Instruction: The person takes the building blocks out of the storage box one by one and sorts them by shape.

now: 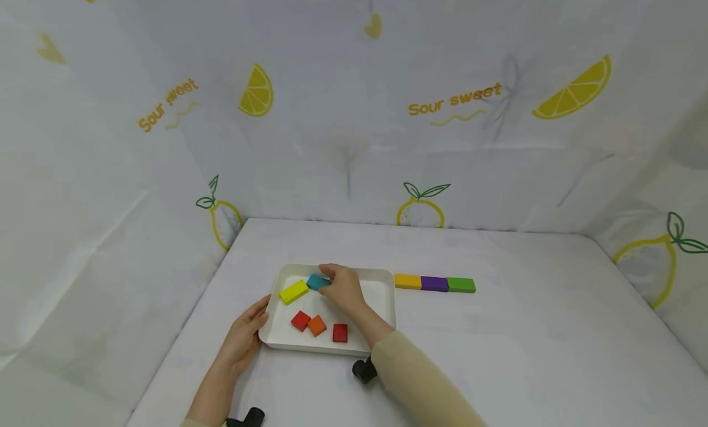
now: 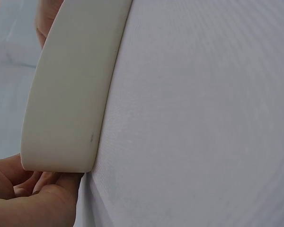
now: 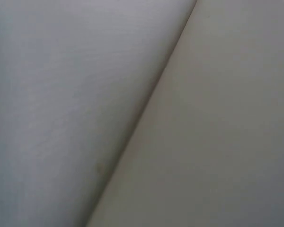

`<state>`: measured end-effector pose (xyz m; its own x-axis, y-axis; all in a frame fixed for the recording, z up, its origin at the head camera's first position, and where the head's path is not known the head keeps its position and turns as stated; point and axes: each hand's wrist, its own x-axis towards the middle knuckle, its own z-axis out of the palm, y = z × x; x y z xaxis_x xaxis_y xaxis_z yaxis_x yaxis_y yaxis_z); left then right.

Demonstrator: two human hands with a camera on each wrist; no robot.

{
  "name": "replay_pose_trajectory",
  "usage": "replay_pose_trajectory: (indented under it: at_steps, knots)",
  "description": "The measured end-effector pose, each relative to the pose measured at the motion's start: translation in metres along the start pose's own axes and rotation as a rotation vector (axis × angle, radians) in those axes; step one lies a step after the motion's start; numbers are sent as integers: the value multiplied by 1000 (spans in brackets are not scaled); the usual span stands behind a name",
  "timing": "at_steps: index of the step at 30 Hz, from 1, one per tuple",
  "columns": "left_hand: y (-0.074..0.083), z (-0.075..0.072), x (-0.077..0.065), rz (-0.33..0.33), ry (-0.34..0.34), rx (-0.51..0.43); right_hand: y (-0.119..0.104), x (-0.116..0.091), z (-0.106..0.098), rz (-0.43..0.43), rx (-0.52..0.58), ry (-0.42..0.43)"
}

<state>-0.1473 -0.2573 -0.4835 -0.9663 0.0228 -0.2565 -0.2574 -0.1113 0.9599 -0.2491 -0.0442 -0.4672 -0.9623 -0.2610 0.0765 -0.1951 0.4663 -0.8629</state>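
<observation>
A white tray (image 1: 354, 349) lies on the table, holding a yellow block (image 1: 294, 292), a teal block (image 1: 317, 282), two red blocks and an orange block (image 1: 317, 325). My right hand (image 1: 345, 290) reaches over the tray and pinches the teal block, with thumb and forefinger at its opposite sides. My left hand (image 1: 241, 336) holds the tray's left side. In the left wrist view, its fingers (image 2: 52, 198) meet the end of the tray's wall (image 2: 71, 94). Only the tray's outer wall (image 3: 203, 132) and white cloth show in the right wrist view.
Right of the tray, an orange-yellow block (image 1: 408, 282), a purple block (image 1: 434, 284) and a green block (image 1: 461, 285) lie end to end in a row. A white cloth covers the table (image 1: 525, 341). Behind it hangs a lemon-printed curtain (image 1: 343, 107).
</observation>
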Motion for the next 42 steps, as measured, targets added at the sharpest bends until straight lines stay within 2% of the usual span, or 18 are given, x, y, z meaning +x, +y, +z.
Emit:
replay_pose_trajectory:
  at_steps: [7, 22, 30, 42]
  knots:
    - [-4, 3, 0, -6, 10, 3, 5, 2, 7, -20, -64, -6]
    - [-4, 2, 2, 0, 5, 6, 3, -3, 9, -52, -99, 33]
    - [-2, 3, 1, -6, 14, 0, 5, -2, 10, -118, -207, 44]
    - [0, 3, -1, -7, 6, 1, 4, -2, 11, -126, -216, 32]
